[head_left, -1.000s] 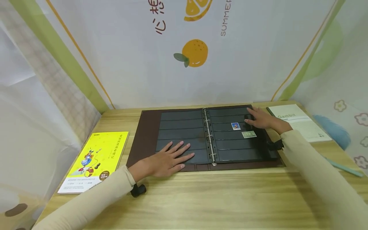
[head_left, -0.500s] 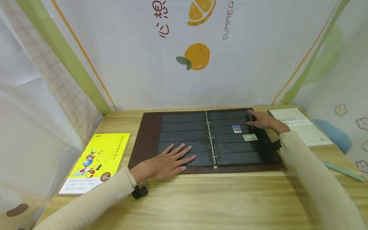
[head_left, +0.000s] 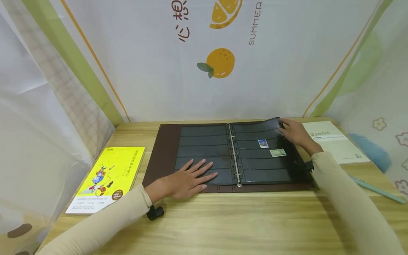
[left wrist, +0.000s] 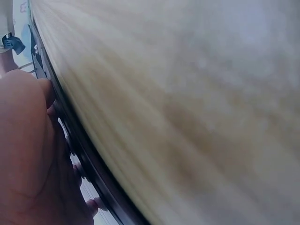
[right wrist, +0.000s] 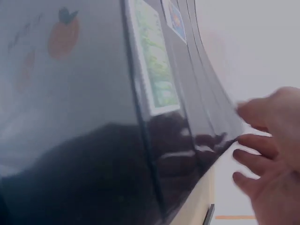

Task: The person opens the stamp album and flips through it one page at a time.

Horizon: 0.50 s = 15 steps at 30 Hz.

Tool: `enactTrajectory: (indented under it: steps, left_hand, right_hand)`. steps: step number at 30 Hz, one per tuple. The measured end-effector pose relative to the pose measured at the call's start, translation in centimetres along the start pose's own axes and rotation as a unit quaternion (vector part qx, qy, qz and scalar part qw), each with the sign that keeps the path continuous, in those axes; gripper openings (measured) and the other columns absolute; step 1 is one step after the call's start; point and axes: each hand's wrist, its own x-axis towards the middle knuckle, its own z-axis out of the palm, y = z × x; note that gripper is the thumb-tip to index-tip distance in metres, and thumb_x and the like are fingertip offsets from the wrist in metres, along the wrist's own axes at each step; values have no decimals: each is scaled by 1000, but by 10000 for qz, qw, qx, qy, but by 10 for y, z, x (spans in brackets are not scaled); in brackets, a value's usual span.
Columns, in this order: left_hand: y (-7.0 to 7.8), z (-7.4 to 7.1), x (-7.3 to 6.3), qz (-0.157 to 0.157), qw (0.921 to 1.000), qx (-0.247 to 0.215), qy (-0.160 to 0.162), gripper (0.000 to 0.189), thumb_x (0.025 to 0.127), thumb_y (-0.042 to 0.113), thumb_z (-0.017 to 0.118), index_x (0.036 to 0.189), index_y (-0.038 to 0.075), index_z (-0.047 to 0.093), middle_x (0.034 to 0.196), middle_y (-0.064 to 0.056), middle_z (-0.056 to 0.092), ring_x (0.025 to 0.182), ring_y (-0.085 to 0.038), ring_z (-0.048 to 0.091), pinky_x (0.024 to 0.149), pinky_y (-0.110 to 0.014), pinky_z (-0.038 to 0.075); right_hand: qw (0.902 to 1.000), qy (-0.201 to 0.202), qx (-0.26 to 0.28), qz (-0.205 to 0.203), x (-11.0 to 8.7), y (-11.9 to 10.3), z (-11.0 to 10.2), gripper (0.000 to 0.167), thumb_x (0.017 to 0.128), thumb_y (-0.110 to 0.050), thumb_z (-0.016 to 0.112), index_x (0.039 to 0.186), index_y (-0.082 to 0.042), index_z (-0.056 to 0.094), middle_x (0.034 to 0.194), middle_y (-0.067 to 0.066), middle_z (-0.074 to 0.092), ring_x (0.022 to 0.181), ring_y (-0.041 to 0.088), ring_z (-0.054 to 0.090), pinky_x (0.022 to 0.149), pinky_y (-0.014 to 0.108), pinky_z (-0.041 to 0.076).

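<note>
Binder [head_left: 167,141] open on desk [head_left: 236,223]. Left hand [head_left: 184,183] flat, fingers spread, on left page [head_left: 205,141]. Right hand [head_left: 295,132] pinches right page [head_left: 264,175] by its raised far corner. A yank could tear it at the rings [head_left: 234,154]; steep tilting, slip stamps [head_left: 278,152].

From above, the head camera faces forward and down across the table [head_left: 248,221] to its back edge. The left-wrist view runs low and close along the album's [head_left: 165,148] near edge; the right-wrist view, also close, crosses the right page [right wrist: 70,108], sharing two stamps [right wrist: 157,65] with the head's.
</note>
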Motion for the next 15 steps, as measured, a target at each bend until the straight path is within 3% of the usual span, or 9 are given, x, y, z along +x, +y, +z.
enactTrajectory:
  steps: [3,6,9,11,15]
  left_hand:
    - [1,-2,0,4,10000,5,-19,54,110,51,12,161,40,-2,171,4,-14,159,-24,-13,128,-56,-2]
    - [1,-3,0,-13,10000,7,-53,54,110,51,11,161,40,-2,171,4,-14,159,-24,-13,127,-57,-2]
    - [1,-3,0,-22,10000,13,-61,54,110,51,11,161,40,-2,171,4,-14,159,-24,-13,127,-56,-2]
    - [1,-2,0,-21,10000,10,-45,54,110,51,11,161,40,-2,171,4,-14,159,-24,-13,127,-56,-2]
    - [1,-2,1,-34,10000,1,-48,54,110,51,11,161,40,-2,171,5,-15,159,-23,-14,127,-56,-3]
  right_hand:
    - [9972,526,529,30,-2,1,-1,53,104,-13,52,148,12,40,145,37,46,132,56,47,106,64,42]
    - [9931,663,948,173,-2,2,-3,51,104,-10,52,148,11,41,143,34,51,126,53,56,93,45,57]
    - [9878,470,1412,456,-1,5,-5,51,106,-13,48,151,9,38,146,33,49,126,49,57,77,22,58]
    - [9803,260,1856,628,-1,7,-6,53,108,-15,44,153,8,34,149,34,46,128,46,55,75,14,55]
    - [9677,-275,2368,823,-3,12,-8,55,110,-22,38,157,5,28,154,32,39,133,37,52,89,24,58]
